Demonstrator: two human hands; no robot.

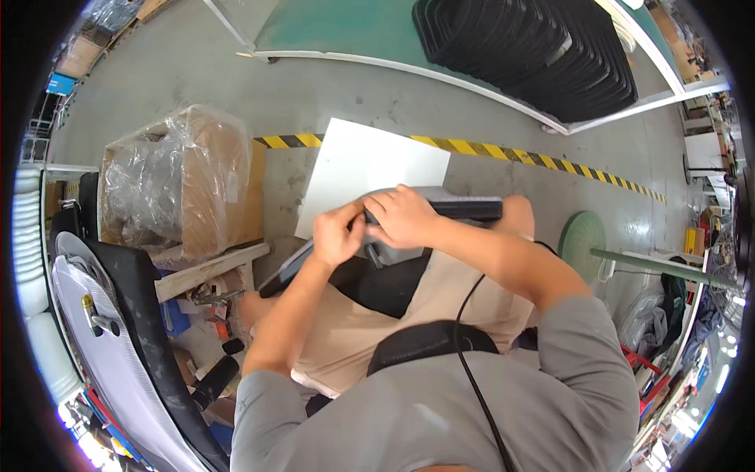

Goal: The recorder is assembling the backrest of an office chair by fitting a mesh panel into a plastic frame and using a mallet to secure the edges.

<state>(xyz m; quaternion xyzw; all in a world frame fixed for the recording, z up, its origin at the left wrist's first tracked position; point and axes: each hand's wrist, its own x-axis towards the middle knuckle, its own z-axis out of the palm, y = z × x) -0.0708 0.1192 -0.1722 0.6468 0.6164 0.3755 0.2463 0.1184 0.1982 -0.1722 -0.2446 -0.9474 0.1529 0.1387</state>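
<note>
Two hands meeting over a long grey-and-black part, places taken from the white panel. The grey-and-black part (468, 208) lies on the person's side of the white panel (346, 165), across the lap, and overlaps the panel's near edge in this view. Its long axis runs from left to right, with the left end drawn closer to the body; the middle stretch is hidden under the fingers. The left hand (338, 234) and the right hand (403, 219) are side by side at that middle, just short of the panel, so neither is clearly the nearer to the part. Left: fingers curled toward the thumb; what, if anything, is pinched between them cannot be told. Right: fingers bent over the part's upper edge, pointing left; how firmly they close is not shown.

Surroundings: to the left of the panel, a carton (250, 185) wrapped in clear plastic; beyond the panel, yellow-and-black floor tape (511, 153) and, farther off, a green tabletop (338, 31) bearing a stack of black curved pieces (527, 51); to the right of the panel, a round green disc (582, 240).
</note>
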